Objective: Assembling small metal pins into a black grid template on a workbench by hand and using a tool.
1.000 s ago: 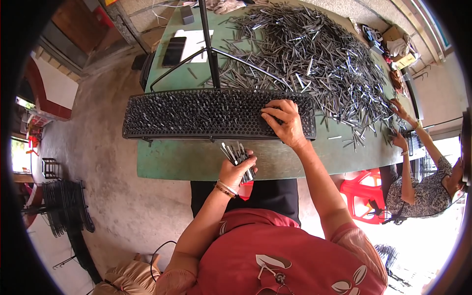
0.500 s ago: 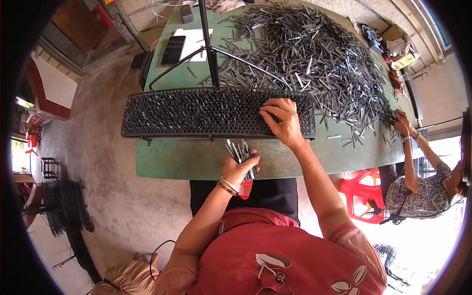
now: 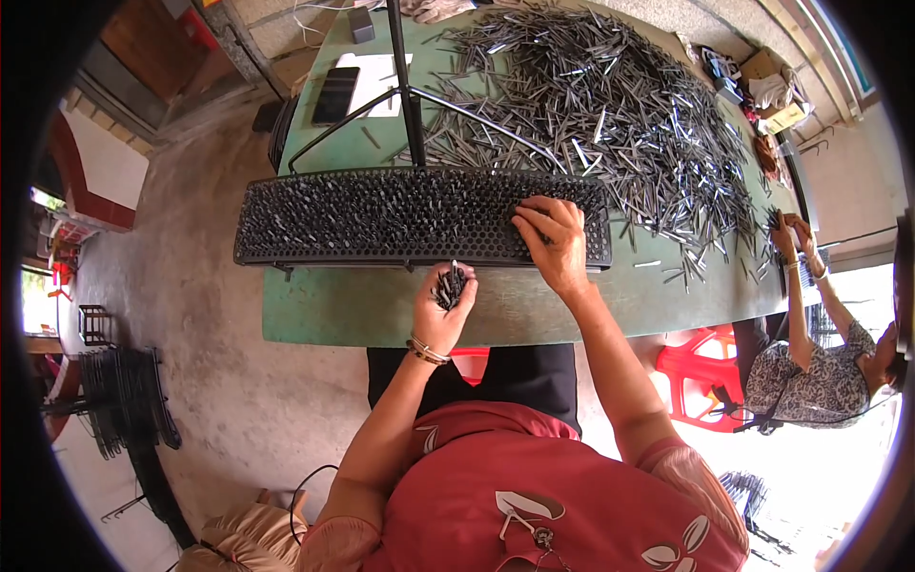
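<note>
My left hand (image 3: 438,320) is wrapped round a bundle of thin dark metal strips (image 3: 449,286), whose ends poke up between thumb and fingers. It sits just below the front edge of a long black perforated rack (image 3: 334,258). Many similar strips stand upright in the rack's holes, while some holes along the front and right show bare. At the rack's right part, my right hand (image 3: 557,246) has its fingers pinched together against the holes. Whatever lies between those fingertips is hidden. A big heap of loose strips (image 3: 610,105) covers the table behind and to the right.
A black stand (image 3: 410,124) with slanting braces rises behind the rack on the green table (image 3: 315,315). Beyond it lie a dark phone (image 3: 336,95) and white paper (image 3: 379,81). At right, a co-worker's hands (image 3: 793,234) handle strips near a red stool (image 3: 701,381).
My left hand has moved up and left toward the rack, its bundle now tilted more upright. My right hand has shifted slightly right and down. The co-worker's hands have lifted some strips.
</note>
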{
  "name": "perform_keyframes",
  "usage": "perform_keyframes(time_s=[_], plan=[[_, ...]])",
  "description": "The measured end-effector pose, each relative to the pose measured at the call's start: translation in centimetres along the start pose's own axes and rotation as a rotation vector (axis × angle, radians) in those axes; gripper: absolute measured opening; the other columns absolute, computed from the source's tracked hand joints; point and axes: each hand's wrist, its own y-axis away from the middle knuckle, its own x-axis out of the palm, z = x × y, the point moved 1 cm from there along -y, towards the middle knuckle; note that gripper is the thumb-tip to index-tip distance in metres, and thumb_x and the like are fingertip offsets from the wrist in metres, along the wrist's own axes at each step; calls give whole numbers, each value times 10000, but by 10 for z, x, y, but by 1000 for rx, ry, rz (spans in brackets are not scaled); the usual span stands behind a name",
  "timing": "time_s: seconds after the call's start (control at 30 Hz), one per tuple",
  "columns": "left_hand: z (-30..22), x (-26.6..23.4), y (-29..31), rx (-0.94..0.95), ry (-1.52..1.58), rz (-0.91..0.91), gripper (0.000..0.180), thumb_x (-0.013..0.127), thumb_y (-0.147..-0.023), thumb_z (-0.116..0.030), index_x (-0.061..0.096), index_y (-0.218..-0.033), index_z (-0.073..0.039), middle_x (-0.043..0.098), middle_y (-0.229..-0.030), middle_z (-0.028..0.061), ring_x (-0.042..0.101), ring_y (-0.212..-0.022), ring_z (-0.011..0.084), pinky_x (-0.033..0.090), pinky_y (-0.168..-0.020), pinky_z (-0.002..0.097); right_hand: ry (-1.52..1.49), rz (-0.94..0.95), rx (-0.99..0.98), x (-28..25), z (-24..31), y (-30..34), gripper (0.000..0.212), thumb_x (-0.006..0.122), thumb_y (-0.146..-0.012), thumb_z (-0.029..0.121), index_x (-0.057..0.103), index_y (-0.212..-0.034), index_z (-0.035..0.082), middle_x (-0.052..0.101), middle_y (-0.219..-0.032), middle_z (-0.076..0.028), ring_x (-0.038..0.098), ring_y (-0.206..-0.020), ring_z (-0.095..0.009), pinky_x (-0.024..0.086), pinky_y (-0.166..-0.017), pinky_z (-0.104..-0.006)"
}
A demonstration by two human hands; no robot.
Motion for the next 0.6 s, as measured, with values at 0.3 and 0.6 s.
perform_keyframes(time_s=[0.3, 0.6], plan=[[21, -15, -1, 320, -405, -47, 154, 705, -781, -38, 605, -897, -18, 651, -859, 83, 639, -785, 202, 490, -715, 304, 60, 3, -148, -1, 5, -11, 163, 695, -778, 94, 685, -939, 71, 632, -1008, -40, 571, -908, -227, 397, -821, -358], [24, -18, 1, 144, -248, -20, 126, 697, -824, -77, 601, -884, -20, 631, -789, 42, 579, -702, 119, 474, -665, 270, 13, 41, -74, 2, 5, -8, 174, 694, -778, 100, 694, -947, 55, 649, -1030, -63, 583, -905, -244, 403, -833, -352]])
